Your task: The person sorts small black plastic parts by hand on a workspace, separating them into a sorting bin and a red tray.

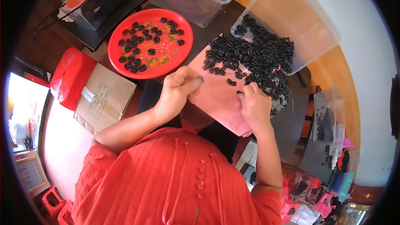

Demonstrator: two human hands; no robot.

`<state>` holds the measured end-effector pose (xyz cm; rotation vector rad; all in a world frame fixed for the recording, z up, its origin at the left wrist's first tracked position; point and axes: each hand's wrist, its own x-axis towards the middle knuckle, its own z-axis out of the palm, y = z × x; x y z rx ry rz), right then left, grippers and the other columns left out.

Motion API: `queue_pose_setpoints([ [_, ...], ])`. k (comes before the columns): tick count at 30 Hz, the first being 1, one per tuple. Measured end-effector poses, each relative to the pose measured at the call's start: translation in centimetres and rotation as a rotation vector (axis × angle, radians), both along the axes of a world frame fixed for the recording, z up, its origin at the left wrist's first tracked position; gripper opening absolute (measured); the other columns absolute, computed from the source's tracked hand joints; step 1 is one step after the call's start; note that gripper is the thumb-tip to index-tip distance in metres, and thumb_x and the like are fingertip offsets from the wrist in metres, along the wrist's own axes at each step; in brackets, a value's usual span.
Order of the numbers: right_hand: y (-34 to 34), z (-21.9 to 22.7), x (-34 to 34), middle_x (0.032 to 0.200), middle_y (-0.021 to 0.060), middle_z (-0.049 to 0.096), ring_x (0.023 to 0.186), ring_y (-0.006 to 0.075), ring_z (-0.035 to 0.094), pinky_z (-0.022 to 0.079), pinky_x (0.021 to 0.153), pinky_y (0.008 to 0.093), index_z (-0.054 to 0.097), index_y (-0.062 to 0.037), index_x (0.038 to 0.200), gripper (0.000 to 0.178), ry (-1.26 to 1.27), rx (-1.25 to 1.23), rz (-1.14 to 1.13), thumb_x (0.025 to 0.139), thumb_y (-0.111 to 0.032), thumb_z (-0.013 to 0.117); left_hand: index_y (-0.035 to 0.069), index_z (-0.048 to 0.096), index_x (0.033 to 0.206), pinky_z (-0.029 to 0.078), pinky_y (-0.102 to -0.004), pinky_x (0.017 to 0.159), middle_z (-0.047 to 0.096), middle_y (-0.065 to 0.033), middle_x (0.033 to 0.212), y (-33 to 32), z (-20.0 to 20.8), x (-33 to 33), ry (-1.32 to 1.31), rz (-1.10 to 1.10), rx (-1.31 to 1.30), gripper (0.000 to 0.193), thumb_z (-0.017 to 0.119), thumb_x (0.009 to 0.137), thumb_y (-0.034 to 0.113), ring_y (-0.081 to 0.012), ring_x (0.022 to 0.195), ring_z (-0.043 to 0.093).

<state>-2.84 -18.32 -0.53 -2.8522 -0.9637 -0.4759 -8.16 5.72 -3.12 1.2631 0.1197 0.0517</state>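
My left hand [178, 89] is closed in a pinch over the left part of a pink cloth [216, 96]. A small dark piece [201, 79] shows at its fingertips, with a thin pin-like line sticking out to the right. Thumb and fingers of my right hand [255, 103] are pressed together at the cloth's right side, around a small black plastic piece [239, 92], mostly hidden. Just beyond both hands spreads a heap of black plastic pieces [254, 52] with holes in them. One loose black piece [231, 82] lies on the cloth between my hands.
A round red tray [183, 60] at the left carries several black pieces. Behind the heap, a clear plastic bin [308, 29] lies tipped toward it. Other clear bins stand at the back [196, 6] and far right [339, 118]. A cardboard box [104, 96] sits left of my arm.
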Motion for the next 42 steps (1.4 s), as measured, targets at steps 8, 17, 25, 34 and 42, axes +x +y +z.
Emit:
queue_pose_setpoints([
  [8,-0.8,-0.8,-0.2,0.081,0.0041,0.063,0.068,0.0141,0.061,0.046,0.059,0.0287,0.063,-0.0007,0.090,0.012,0.533,0.766,-0.086,0.090,-0.012,0.063,-0.003,0.061,0.094,0.048,-0.0229,0.057,0.062,-0.0047,0.073,-3.1,0.6,0.8,-0.113,-0.086,-0.026,0.011,0.061,0.093,0.007,-0.0093,0.063,0.059],
  [17,0.6,1.0,-0.9,0.083,0.0049,0.066,0.068,0.0110,0.061,0.043,0.057,0.0216,0.061,-0.0007,0.095,0.010,1.080,1.453,-0.165,0.094,-0.010,0.059,0.000,0.058,0.092,0.046,-0.0215,0.051,0.060,-0.0045,0.072,-6.5,0.3,2.4,0.019,-0.205,-0.193,0.016,0.059,0.095,0.015,-0.0088,0.062,0.056],
  [25,1.2,1.0,-0.8,0.083,0.0065,0.067,0.066,0.0113,0.062,0.043,0.056,0.0215,0.061,-0.0004,0.094,0.009,1.042,1.448,-0.128,0.094,-0.010,0.059,0.000,0.061,0.095,0.048,-0.0218,0.054,0.065,-0.0048,0.079,-6.1,0.2,2.4,0.053,-0.195,-0.158,0.012,0.060,0.095,0.012,-0.0087,0.067,0.060],
  [34,1.7,1.1,-0.6,0.081,0.0067,0.067,0.065,0.0116,0.062,0.043,0.055,0.0215,0.061,-0.0004,0.094,0.009,1.054,1.431,-0.135,0.094,-0.009,0.058,0.000,0.061,0.095,0.048,-0.0213,0.059,0.064,-0.0036,0.080,-5.8,-0.2,2.3,0.036,-0.183,-0.159,0.012,0.061,0.095,0.012,-0.0084,0.069,0.060],
  [42,1.6,0.6,-0.4,0.081,0.0060,0.066,0.064,0.0111,0.061,0.042,0.054,0.0218,0.061,-0.0006,0.094,0.009,1.028,1.495,-0.126,0.094,-0.009,0.058,0.000,0.060,0.094,0.048,-0.0219,0.052,0.063,-0.0037,0.078,-6.0,-0.3,2.2,-0.017,-0.169,-0.219,0.012,0.061,0.095,0.012,-0.0088,0.066,0.060],
])
